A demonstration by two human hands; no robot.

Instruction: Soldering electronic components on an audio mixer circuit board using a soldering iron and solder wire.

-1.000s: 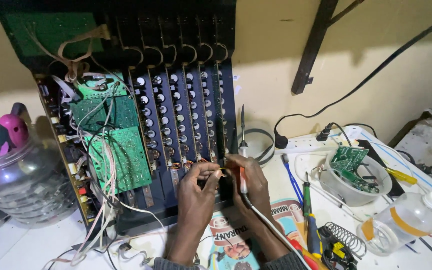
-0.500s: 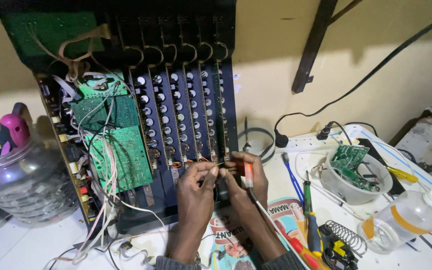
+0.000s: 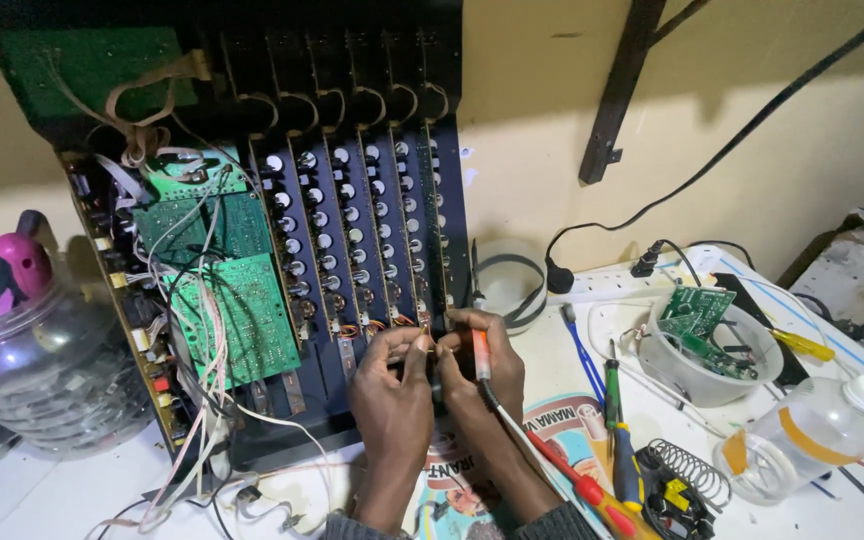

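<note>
A person's two hands met at the lower edge of an opened audio mixer [image 3: 282, 230] propped upright against the wall at the back of the tabletop [image 3: 42, 495]. The left hand [image 3: 395, 385] had its grip pressed together, pinching what looked like a thin wire or lead just beside the foot of the blue channel strips [image 3: 372, 230]; the thing itself was too small to make out. The right hand [image 3: 482, 370] had its grip closed around a slim soldering iron [image 3: 479, 355], its tip hidden between the fingers, its cord trailing toward the front edge.

The casing was already off, green circuit boards [image 3: 227, 305] and loose white wiring exposed, so the opening-up appeared done. The joint work at the strips seemed under way and reassembly not yet begun. A white bowl [image 3: 712, 365] holding another small board sat toward the right edge, with screwdrivers [image 3: 620, 440] and a coiled stand [image 3: 690, 468] near the front right corner. A clear plastic jar [image 3: 37, 365] stood at the left edge.
</note>
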